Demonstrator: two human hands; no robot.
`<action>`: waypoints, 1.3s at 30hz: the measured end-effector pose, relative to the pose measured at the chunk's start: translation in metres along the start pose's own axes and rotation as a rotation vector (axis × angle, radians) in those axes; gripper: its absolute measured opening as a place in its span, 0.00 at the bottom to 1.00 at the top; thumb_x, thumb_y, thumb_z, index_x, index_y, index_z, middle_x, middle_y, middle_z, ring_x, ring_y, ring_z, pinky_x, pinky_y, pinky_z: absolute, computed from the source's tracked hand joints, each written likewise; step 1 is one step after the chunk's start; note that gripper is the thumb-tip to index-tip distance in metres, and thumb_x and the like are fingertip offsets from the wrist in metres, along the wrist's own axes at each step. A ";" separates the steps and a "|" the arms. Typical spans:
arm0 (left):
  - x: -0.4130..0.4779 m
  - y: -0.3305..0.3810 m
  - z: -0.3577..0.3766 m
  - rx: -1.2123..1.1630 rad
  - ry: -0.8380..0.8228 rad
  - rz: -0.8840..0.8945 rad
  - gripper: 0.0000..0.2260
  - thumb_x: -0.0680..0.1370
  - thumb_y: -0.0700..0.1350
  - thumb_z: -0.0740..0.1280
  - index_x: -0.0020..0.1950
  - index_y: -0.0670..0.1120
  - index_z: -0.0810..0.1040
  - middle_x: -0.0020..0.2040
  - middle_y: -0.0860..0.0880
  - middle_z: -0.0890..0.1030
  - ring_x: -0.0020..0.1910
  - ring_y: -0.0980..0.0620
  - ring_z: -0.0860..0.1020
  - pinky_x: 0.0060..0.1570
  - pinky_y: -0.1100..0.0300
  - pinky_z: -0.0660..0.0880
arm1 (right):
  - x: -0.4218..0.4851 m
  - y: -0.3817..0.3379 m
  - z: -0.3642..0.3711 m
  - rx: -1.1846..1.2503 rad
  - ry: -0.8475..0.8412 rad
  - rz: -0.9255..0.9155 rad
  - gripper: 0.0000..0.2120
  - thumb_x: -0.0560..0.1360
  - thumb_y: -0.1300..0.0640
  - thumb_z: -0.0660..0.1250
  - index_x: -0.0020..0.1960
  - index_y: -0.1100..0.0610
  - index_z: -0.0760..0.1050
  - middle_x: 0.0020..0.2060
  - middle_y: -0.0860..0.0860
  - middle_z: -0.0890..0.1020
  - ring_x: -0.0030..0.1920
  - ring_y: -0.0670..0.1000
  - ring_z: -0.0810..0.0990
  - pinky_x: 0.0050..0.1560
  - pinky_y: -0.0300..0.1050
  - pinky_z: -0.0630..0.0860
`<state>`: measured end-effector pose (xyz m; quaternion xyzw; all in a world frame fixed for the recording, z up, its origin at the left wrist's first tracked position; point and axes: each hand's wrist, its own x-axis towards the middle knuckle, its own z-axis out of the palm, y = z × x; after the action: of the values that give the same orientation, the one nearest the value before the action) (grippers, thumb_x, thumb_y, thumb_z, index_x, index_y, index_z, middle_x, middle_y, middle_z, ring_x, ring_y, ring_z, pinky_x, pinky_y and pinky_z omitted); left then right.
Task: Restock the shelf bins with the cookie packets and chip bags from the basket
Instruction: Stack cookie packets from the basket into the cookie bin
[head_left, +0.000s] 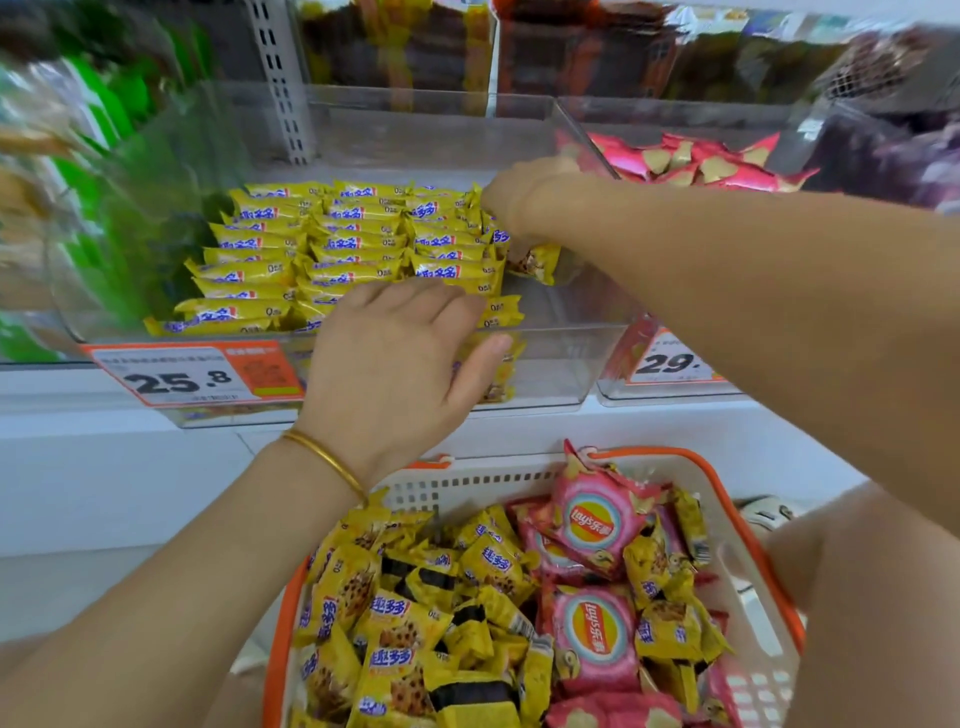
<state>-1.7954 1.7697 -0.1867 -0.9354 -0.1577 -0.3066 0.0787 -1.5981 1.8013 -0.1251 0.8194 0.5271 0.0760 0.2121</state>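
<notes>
Bin (550, 364) open along right wall beside packet rows (353, 244); right hand (524, 195) there, left hand (395, 353) over front rim; grips hidden.

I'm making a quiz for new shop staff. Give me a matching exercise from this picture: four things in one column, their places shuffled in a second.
Things
1. rows of yellow cookie packets
2. gold bangle
3. 25.8 price tag
4. basket

Places
A. worn just behind the left hand
B. below the shelf, orange-rimmed
C. inside the middle clear bin
D. on the front of the middle clear bin

Pairs: 1-C; 2-A; 3-D; 4-B
</notes>
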 end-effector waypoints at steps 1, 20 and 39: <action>0.000 0.000 0.000 -0.001 0.003 -0.002 0.23 0.80 0.56 0.52 0.55 0.44 0.81 0.50 0.47 0.83 0.52 0.44 0.80 0.48 0.53 0.65 | 0.002 0.002 0.000 -0.037 0.011 -0.037 0.23 0.74 0.55 0.71 0.66 0.57 0.70 0.64 0.54 0.75 0.62 0.59 0.74 0.46 0.50 0.69; -0.010 0.001 -0.015 -0.063 0.154 0.123 0.16 0.80 0.48 0.57 0.56 0.41 0.81 0.55 0.45 0.81 0.52 0.41 0.77 0.49 0.50 0.66 | -0.088 0.019 -0.029 0.490 0.341 -0.089 0.18 0.73 0.74 0.57 0.60 0.64 0.74 0.53 0.56 0.77 0.53 0.57 0.76 0.44 0.39 0.68; -0.068 0.012 0.021 -0.148 -0.307 0.140 0.11 0.75 0.43 0.59 0.47 0.43 0.81 0.48 0.46 0.81 0.45 0.43 0.79 0.36 0.50 0.78 | -0.156 -0.159 0.278 0.783 -0.414 0.138 0.19 0.76 0.61 0.65 0.64 0.62 0.63 0.60 0.60 0.74 0.59 0.61 0.75 0.52 0.53 0.75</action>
<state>-1.8313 1.7470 -0.2449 -0.9831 -0.0793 -0.1647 0.0060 -1.7010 1.6433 -0.4271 0.8692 0.4065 -0.2809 -0.0184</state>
